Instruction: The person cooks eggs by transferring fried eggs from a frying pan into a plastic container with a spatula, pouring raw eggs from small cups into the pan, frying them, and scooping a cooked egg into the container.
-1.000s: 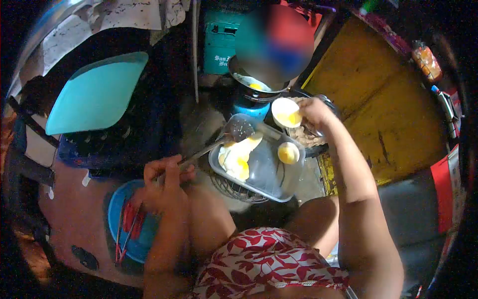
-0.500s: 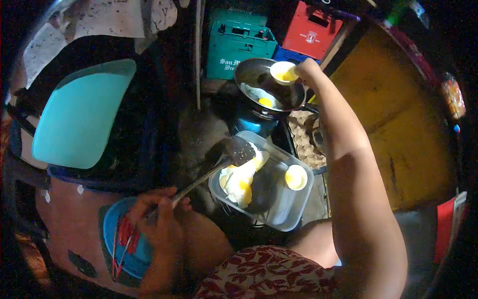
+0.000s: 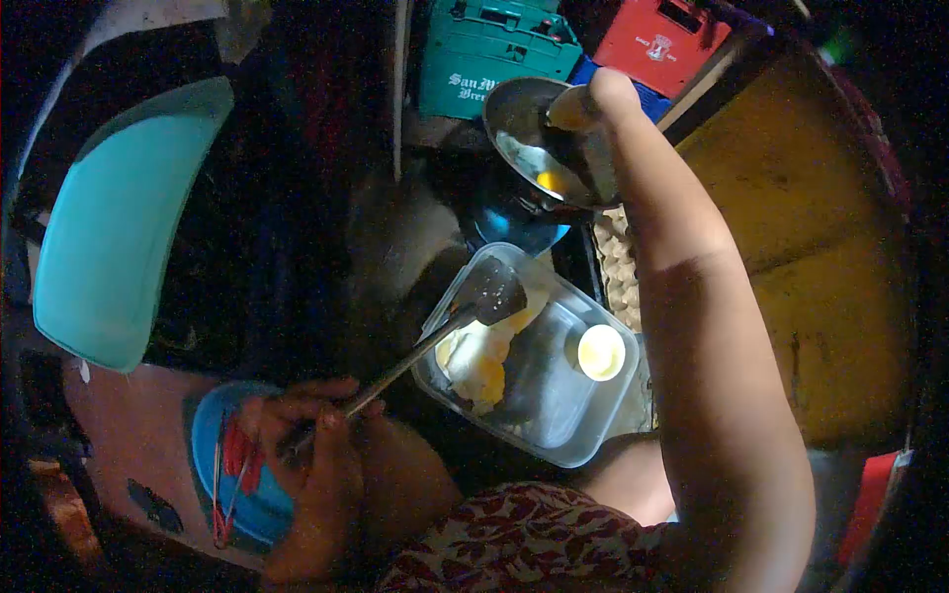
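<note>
My left hand [image 3: 316, 430] is closed around the handle of a spatula [image 3: 420, 351]. The spatula's dark blade hangs over the left side of a clear plastic container [image 3: 568, 440], just above the fried eggs [image 3: 479, 371] lying in it. On the container's right side stands a small cup [image 3: 600, 353] with pale yellow residue inside. My right hand [image 3: 615, 94] reaches far forward and grips another small cup [image 3: 570, 111], tipped over a frying pan [image 3: 514, 99]. In the pan lies an egg [image 3: 551, 182] with its yolk showing. My right fingers are mostly hidden behind the hand.
The pan sits on a stove [image 3: 519, 229]. An egg tray [image 3: 618, 262] is partly behind my right arm. Green [image 3: 494, 59] and red crates [image 3: 662, 44] stand at the back. At left are a turquoise lid-like panel [image 3: 124, 237] and a blue basin [image 3: 213, 425] with red-handled tongs.
My right hand has tipped the cup further over, so its opening now faces the pan. The view has shifted slightly. My left hand still holds the spatula over the container.
</note>
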`<action>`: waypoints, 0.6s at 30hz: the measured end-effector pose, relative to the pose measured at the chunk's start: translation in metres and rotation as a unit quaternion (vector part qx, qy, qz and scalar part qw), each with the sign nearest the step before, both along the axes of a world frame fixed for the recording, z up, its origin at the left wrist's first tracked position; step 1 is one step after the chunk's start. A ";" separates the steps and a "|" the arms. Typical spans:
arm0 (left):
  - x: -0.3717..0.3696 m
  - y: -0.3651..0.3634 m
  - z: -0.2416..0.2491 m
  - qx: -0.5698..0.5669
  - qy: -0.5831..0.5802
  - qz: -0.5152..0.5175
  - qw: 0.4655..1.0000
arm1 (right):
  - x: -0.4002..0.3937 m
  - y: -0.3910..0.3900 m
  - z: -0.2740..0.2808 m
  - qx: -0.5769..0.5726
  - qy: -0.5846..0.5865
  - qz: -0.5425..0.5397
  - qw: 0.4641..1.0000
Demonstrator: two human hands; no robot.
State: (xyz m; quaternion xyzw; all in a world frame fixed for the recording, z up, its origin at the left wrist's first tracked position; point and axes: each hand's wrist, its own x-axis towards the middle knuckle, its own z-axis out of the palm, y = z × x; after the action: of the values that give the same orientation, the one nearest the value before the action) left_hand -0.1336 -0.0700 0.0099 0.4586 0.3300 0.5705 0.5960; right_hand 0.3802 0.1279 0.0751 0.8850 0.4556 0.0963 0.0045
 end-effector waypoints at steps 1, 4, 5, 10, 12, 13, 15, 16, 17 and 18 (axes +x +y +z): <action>0.000 0.002 0.000 0.011 0.006 -0.006 1.000 | 0.002 0.003 -0.005 -0.004 0.004 0.002 1.000; 0.001 0.007 0.004 0.015 0.024 -0.016 0.999 | -0.004 0.008 -0.005 -0.001 -0.033 0.017 0.999; 0.001 0.007 0.005 0.011 0.027 -0.016 0.999 | -0.002 0.012 -0.007 -0.004 -0.031 0.018 0.999; 0.004 0.010 0.015 -0.001 0.048 -0.014 0.999 | -0.011 0.015 0.005 0.006 -0.065 0.016 0.998; 0.006 0.012 0.017 0.006 0.051 -0.014 0.999 | -0.017 0.016 0.012 0.003 -0.077 0.013 0.997; 0.006 0.013 0.018 0.008 0.053 -0.015 0.998 | -0.020 0.017 0.017 -0.003 -0.077 0.014 0.997; 0.006 0.015 0.020 0.013 0.057 -0.015 0.998 | -0.026 0.017 0.024 -0.009 -0.077 0.016 0.997; 0.006 0.014 0.021 0.019 0.060 -0.016 0.998 | -0.027 0.017 0.027 0.005 -0.107 0.025 0.994; 0.006 0.014 0.021 0.015 0.056 -0.018 0.998 | -0.029 0.015 0.029 0.020 -0.137 0.034 0.990; 0.005 0.013 0.022 0.013 0.053 -0.018 0.998 | -0.023 0.016 0.029 0.020 -0.138 0.033 0.990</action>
State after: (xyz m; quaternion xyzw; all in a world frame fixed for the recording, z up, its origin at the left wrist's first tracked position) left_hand -0.1288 -0.0567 0.0322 0.5021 0.3455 0.5386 0.5817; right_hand 0.3569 0.1436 0.1041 0.8477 0.4775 0.2263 0.0465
